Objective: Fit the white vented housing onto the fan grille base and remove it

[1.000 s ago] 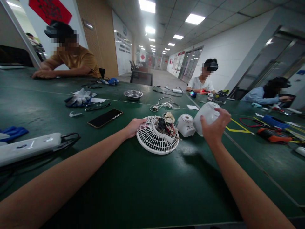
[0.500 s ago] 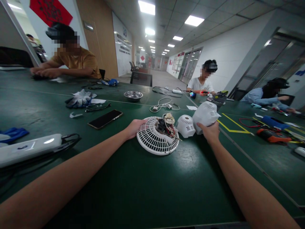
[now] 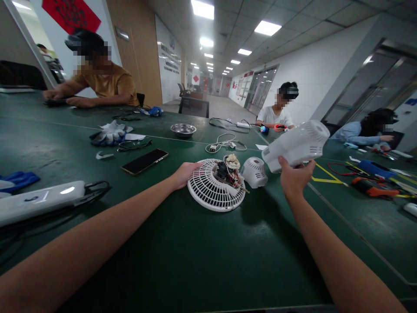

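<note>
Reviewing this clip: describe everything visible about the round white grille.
The round white grille looks like plastic, with radial slats crossed by rings inside a thicker rim. A dark motor-like assembly, with reddish wires and a cream-coloured part on top, sits near its middle. It lies roughly flat over the green table; whether its whole underside touches cannot be told. The left grip holds its left edge. A vented white cover is just to its right, contact unclear.

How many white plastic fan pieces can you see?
3: the round grille held at its edge by the left hand, the small cover just right of it, and the long piece in the right hand. Others could be hidden.
</note>
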Motion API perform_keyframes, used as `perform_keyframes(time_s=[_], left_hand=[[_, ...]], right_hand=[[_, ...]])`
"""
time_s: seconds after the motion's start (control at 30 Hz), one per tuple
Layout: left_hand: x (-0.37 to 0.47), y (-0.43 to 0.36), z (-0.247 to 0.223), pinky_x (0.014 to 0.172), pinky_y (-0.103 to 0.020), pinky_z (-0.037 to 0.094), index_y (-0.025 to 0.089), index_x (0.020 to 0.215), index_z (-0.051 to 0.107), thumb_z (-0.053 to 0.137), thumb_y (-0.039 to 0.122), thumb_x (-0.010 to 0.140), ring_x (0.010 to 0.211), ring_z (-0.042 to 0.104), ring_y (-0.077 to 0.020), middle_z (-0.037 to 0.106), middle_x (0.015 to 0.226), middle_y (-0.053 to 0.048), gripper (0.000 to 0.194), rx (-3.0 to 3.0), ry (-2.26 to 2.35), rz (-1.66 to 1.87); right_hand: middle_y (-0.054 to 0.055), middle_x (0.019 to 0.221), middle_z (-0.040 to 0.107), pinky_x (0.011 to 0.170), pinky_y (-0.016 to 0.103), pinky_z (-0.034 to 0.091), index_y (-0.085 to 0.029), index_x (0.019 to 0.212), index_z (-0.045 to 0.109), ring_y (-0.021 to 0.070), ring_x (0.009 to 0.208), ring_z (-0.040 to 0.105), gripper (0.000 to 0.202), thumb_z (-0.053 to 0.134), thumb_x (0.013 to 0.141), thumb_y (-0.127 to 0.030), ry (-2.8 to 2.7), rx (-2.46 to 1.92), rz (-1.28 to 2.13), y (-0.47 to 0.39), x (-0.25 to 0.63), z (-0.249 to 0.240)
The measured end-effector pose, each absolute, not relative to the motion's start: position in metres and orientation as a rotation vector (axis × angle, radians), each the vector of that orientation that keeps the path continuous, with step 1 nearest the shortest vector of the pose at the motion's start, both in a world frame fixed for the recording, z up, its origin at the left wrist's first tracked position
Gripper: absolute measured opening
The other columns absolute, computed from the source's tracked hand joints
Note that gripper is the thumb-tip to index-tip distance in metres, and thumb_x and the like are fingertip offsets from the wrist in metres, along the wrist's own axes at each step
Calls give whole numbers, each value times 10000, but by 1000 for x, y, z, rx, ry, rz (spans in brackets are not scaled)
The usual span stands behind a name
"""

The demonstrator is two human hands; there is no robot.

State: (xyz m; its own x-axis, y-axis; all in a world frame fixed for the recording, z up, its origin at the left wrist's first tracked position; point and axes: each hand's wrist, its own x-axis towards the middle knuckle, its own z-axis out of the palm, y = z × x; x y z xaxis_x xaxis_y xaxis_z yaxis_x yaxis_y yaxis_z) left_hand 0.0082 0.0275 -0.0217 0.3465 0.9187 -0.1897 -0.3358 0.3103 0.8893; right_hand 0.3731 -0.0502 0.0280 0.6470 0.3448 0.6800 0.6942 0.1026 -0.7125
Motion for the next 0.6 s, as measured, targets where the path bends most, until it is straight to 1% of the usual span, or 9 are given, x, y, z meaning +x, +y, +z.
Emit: perform_keyframes(time_s=[0.1,0.2,0.33,0.5,0.6], left_hand=[[8,26,-20,698,-288,630,42,952,722,618,114,945,733,753,-193,768,876,-155,128,869,820,957],[9,26,-19,715,-296,629,39,958,716,612,102,946,717,749,-189,767,868,-157,122,851,837,955],[11,26,-18,719,-296,624,35,962,711,609,107,954,695,742,-181,762,832,-148,125,843,848,955],[10,25,-17,712,-289,624,34,964,709,588,102,965,709,746,-181,763,849,-147,140,862,831,944],[10,24,-17,719,-289,625,33,945,710,582,102,966,715,747,-181,764,860,-148,148,867,826,953]], right_hand=[[158,1118,725,861,456,550,-186,1233,472,326,989,713,762,816,656,-545,-1003,-1552,-259,-54,352,27],[146,1046,747,872,494,541,-195,1163,527,346,944,716,726,824,622,-576,-1076,-1684,-147,-57,340,23],[158,1064,747,909,522,522,-195,1175,536,360,970,705,740,807,623,-606,-1123,-1741,-96,-57,338,19],[161,1042,749,882,511,529,-188,1169,566,348,910,709,747,821,601,-600,-1088,-1696,-97,-57,340,18],[158,1036,749,864,501,532,-175,1199,576,342,895,710,780,826,592,-595,-1053,-1654,-136,-55,347,19]])
